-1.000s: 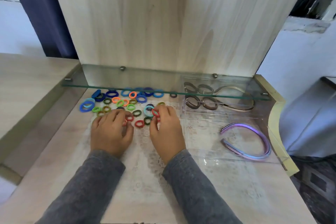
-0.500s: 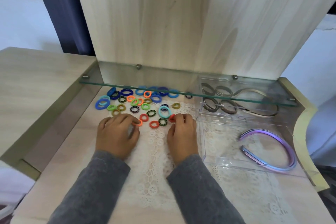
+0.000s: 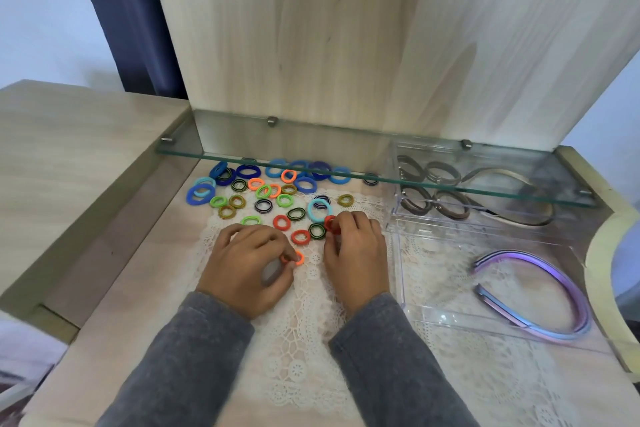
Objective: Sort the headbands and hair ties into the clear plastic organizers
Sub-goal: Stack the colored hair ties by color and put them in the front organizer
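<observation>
Headbands (image 3: 519, 255) already lie in the clear organizers (image 3: 440, 288) at the right edge of the surface (image 3: 138, 288), while dozens of hair ties (image 3: 273, 191) lie loose near its back edge, the left hand (image 3: 247, 263) closing its grip on an orange tie (image 3: 294, 258) and the right hand (image 3: 356, 253) on a red tie (image 3: 330, 224).

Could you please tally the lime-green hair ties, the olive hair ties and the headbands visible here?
Lime-green hair ties: 4
Olive hair ties: 4
Headbands: 2
Total: 10
</observation>
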Available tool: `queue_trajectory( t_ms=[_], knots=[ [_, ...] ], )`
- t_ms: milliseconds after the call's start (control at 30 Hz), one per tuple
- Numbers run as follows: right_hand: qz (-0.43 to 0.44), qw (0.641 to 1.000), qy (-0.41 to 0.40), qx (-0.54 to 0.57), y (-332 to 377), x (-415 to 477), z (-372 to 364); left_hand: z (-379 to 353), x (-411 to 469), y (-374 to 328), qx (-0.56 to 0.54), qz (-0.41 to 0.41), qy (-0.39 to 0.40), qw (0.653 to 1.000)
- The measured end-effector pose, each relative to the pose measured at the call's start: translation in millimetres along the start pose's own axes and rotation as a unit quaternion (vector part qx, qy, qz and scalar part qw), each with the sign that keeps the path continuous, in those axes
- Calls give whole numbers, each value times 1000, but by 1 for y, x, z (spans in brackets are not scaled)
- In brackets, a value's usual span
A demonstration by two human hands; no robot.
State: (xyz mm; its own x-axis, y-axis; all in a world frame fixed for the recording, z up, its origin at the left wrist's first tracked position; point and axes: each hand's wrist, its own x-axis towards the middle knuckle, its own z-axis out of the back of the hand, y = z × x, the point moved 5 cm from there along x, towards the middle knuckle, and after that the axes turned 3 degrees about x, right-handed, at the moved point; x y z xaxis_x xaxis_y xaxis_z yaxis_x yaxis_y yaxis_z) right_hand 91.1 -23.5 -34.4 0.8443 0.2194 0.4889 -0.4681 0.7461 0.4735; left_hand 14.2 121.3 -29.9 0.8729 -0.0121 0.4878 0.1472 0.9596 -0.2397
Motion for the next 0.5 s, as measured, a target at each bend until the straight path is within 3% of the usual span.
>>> queue_trajectory(
  t_ms=[167,500],
  knots=[
    [12,1000,-3,-4,-1,1,-2,-1,0,-8,-11,-23,11,1000],
    [-5,994,-19,112,-3,1,3,-7,10,6,25,86,15,996]
  ],
)
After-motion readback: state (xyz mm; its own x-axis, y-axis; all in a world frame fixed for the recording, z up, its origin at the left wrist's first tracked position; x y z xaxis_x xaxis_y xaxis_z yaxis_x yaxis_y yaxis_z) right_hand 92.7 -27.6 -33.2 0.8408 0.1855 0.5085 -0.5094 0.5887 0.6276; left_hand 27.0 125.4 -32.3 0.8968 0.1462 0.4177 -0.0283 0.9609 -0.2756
